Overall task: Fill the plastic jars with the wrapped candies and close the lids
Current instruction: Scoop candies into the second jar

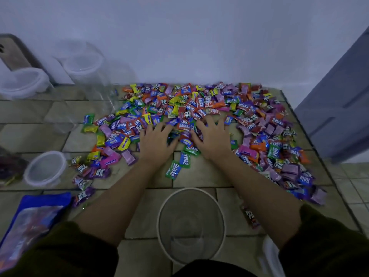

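1. Head view looks down on a wide heap of small wrapped candies [199, 108] in purple, red, blue, green, yellow and orange foil. Many wrappers read "Relaxa" and some read "mentos".
2. This heap lies on a beige tile-pattern tabletop [199, 176]. It reaches from the middle to the far edge at the pale wall [199, 37] and goes down along the right side.
3. The left hand [157, 142] and the right hand [213, 136] lie palm down, side by side, on the near part of the heap. Their fingers are spread and only a little bent, and they press on the wrappers. Neither hand closes around a candy.
4. A big clear plastic jar with a white rim [191, 188] stands open just in front of the person, between the two forearms. The tile lines show through its bottom.
5. A smaller open clear tub with a white rim [47, 152] stands at the left, just beside the loose edge of the heap.
6. Two blurred jars with whitish tops [24, 80] stand at the far left near the wall.
7. A blue and clear plastic bag [30, 216] lies flat at the near left corner.
8. The right edge of the tabletop runs diagonally, and candies lie close to it. Beyond it are a grey door [339, 116] and floor tiles.
9. Bare tiles show between the heap and the big jar, and also on the left between the tub and the far jars.
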